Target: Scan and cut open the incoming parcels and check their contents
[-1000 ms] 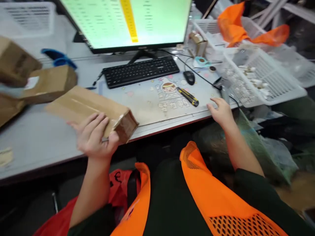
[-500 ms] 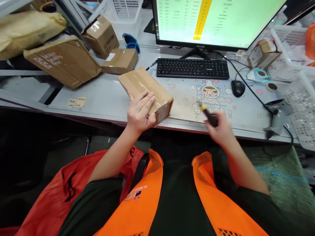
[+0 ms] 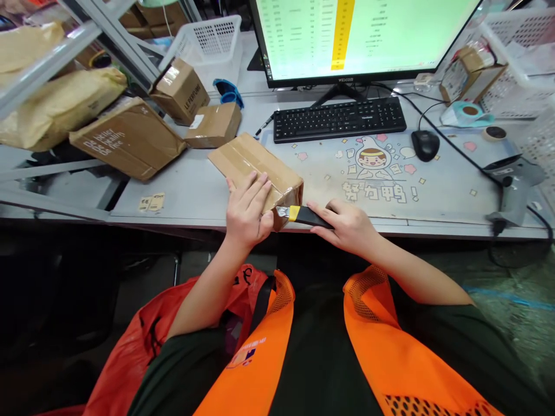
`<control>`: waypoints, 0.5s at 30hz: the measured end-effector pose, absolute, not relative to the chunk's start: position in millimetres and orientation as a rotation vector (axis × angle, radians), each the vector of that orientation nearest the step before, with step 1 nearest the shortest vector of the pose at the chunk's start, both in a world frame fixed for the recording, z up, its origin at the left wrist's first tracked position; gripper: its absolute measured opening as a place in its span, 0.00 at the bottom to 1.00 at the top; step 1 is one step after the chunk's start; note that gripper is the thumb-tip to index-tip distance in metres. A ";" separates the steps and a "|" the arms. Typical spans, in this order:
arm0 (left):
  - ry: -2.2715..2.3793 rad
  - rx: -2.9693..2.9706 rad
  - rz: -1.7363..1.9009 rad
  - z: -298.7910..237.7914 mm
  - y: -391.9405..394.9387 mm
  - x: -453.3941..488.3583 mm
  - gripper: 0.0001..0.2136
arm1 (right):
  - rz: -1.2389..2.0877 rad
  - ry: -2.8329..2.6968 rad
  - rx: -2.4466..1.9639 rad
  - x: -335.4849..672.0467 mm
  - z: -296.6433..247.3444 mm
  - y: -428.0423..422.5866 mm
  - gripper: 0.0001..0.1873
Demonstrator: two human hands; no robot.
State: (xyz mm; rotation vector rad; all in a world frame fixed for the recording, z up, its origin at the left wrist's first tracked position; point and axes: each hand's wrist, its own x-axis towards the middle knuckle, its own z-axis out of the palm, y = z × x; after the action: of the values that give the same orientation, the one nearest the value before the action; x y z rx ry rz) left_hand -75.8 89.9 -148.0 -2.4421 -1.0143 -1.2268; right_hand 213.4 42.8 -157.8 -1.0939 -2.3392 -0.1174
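Note:
A long taped cardboard box (image 3: pixel 249 162) lies slantwise on the grey desk (image 3: pixel 191 190), its near end at the front edge. My left hand (image 3: pixel 248 209) lies flat on the box's near end, fingers stretched out, pressing it down. My right hand (image 3: pixel 349 226) is closed on a black and yellow utility knife (image 3: pixel 301 215). The knife's blade tip touches the near end face of the box, just right of my left thumb.
A keyboard (image 3: pixel 340 119), mouse (image 3: pixel 425 144) and monitor (image 3: pixel 364 37) stand behind a printed desk mat (image 3: pixel 437 185). Several cardboard boxes (image 3: pixel 130 138) and padded bags sit at the left. A barcode scanner (image 3: pixel 514 179) and white baskets (image 3: pixel 515 69) are at the right.
My right hand picked the utility knife off the desk mat and brought it left to the box's near end. My left hand stayed on the box. The view swung left.

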 end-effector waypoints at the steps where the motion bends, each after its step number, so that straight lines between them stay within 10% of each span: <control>1: -1.008 -2.446 -1.235 -147.8 90.0 -75.5 0.25 | -0.135 -2.334 -1.093 211.5 -157.6 43.8 0.30; 15: -1.078 -2.543 -1.269 -153.4 89.7 -77.7 0.23 | -0.175 -1.973 -1.608 267.4 -152.3 77.2 0.31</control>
State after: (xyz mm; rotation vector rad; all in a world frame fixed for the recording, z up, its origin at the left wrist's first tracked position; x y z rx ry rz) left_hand -77.7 89.7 -153.4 -2.5426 -1.0779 -1.2689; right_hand 267.4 77.2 -152.3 -1.6083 -1.9725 -0.1754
